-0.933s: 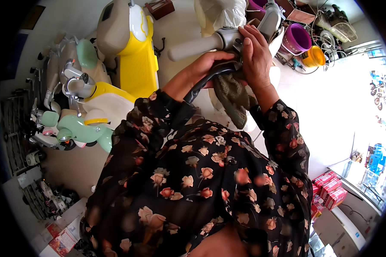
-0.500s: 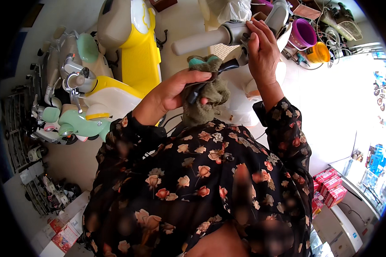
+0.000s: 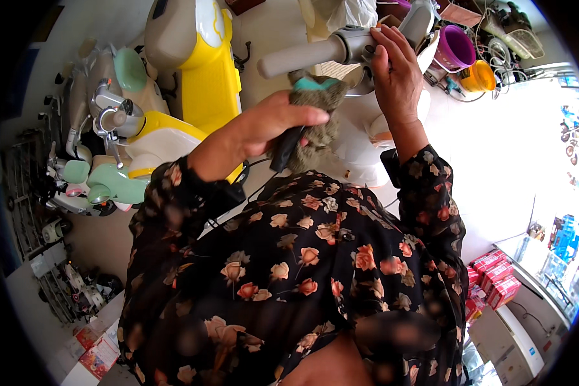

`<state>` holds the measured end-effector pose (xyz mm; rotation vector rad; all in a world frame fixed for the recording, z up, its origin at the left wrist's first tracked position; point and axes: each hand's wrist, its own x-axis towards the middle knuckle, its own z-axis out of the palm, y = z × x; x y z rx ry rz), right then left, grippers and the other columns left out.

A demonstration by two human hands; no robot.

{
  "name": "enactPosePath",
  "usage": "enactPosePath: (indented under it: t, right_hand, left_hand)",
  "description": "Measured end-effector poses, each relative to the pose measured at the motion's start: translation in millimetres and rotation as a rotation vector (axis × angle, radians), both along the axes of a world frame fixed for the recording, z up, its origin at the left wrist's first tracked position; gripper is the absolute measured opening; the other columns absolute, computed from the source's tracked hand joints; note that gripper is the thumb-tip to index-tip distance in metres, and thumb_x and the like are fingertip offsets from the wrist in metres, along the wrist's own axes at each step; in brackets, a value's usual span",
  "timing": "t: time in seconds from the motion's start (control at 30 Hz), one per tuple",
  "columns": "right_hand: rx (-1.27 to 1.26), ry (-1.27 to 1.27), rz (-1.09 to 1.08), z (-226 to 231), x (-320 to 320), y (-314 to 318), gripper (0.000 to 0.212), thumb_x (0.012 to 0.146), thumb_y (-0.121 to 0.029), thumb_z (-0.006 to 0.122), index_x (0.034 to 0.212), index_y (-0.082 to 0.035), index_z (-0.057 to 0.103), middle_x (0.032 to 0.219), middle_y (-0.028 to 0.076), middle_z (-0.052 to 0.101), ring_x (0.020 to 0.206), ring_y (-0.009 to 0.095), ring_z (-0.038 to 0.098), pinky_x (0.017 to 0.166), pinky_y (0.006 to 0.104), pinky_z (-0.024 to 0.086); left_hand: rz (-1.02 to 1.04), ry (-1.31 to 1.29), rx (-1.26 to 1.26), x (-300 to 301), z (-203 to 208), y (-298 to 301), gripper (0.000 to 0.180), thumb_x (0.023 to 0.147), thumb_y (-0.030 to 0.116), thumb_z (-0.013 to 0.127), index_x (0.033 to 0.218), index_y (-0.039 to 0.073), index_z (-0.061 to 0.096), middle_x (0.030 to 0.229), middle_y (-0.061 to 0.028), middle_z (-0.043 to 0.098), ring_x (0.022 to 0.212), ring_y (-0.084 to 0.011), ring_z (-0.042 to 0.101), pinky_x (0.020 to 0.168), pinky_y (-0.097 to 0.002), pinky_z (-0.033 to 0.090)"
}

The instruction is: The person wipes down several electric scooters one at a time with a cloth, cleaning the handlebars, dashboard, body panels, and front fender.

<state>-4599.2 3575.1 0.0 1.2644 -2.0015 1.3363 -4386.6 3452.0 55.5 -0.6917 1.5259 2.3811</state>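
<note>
My left hand (image 3: 260,128) is closed round a brownish-green rag (image 3: 318,109) with a turquoise patch at its top. A black, rod-like piece (image 3: 287,151) sticks out below the palm, against the rag; its kind and its other end are hidden. My right hand (image 3: 397,80) is wrapped over the handlebar (image 3: 357,46) of a pale scooter, fingers on the far side and thumb on the near side. The handlebar's grey grip (image 3: 299,59) points left, just above the rag. Under both hands is the scooter's white front body (image 3: 360,151).
At the left stand a yellow-and-white scooter (image 3: 206,90) and a mint-green one (image 3: 119,186). A purple bucket (image 3: 455,48), a yellow bucket (image 3: 477,78) and cables lie at the upper right. Red boxes (image 3: 498,283) are stacked at the lower right.
The rag has turned in my left hand and its turquoise patch faces up more. The black piece's upper end is no longer seen. My right hand stays on the handlebar.
</note>
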Motion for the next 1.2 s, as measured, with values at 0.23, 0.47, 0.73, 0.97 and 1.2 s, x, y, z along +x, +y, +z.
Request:
enactPosePath:
  t: [0.23, 0.47, 0.73, 0.97, 1.2]
  right_hand:
    - [-0.026, -0.028, 0.01, -2, -3, 0, 0.026, 0.093, -0.02, 0.06, 0.112, -0.009, 0.072, 0.119, 0.01, 0.067, 0.118, 0.032, 0.06, 0.099, 0.0405, 0.047]
    - [-0.009, -0.04, 0.032, -3, -3, 1, 0.026, 0.095, -0.02, 0.059, 0.116, -0.009, 0.071, 0.122, 0.013, 0.066, 0.119, 0.033, 0.059, 0.101, 0.0407, 0.046]
    - [0.041, 0.158, 0.09, 22, 23, 32, 0.054, 0.084, -0.016, 0.073, 0.136, -0.012, 0.058, 0.138, 0.013, 0.056, 0.132, 0.036, 0.047, 0.107, 0.0467, 0.041]
    - [0.416, 0.455, 0.545, 38, 69, 34, 0.046, 0.077, -0.02, 0.069, 0.122, -0.018, 0.062, 0.114, -0.002, 0.061, 0.118, 0.022, 0.054, 0.111, 0.0435, 0.04]
    - [0.39, 0.607, 0.408, 35, 52, 27, 0.023, 0.079, -0.021, 0.068, 0.101, -0.019, 0.065, 0.098, -0.006, 0.061, 0.104, 0.016, 0.054, 0.111, 0.0431, 0.039]
  left_hand:
    - [0.104, -0.005, 0.068, -2, 1, 12, 0.036, 0.089, 0.029, 0.072, 0.113, 0.004, 0.062, 0.093, -0.0011, 0.064, 0.077, -0.01, 0.061, 0.062, -0.025, 0.052]
    - [0.1, 0.125, -0.022, -55, -27, 10, 0.033, 0.092, 0.03, 0.069, 0.11, 0.003, 0.065, 0.088, -0.0026, 0.066, 0.069, -0.0103, 0.062, 0.057, -0.0251, 0.053]
    - [0.28, -0.006, -0.078, -7, -56, -19, 0.032, 0.095, 0.031, 0.066, 0.114, 0.006, 0.064, 0.096, -0.0053, 0.071, 0.078, -0.0139, 0.068, 0.063, -0.0299, 0.056]
    - [0.594, -0.084, 0.127, 83, -57, -31, 0.029, 0.096, 0.029, 0.062, 0.118, 0.009, 0.063, 0.102, -0.0041, 0.071, 0.085, -0.0161, 0.07, 0.06, -0.0285, 0.053]
    - [0.547, 0.167, 0.1, 83, -40, 6, 0.039, 0.096, 0.023, 0.063, 0.129, 0.004, 0.057, 0.111, -0.0055, 0.069, 0.09, -0.0146, 0.069, 0.064, -0.028, 0.056]
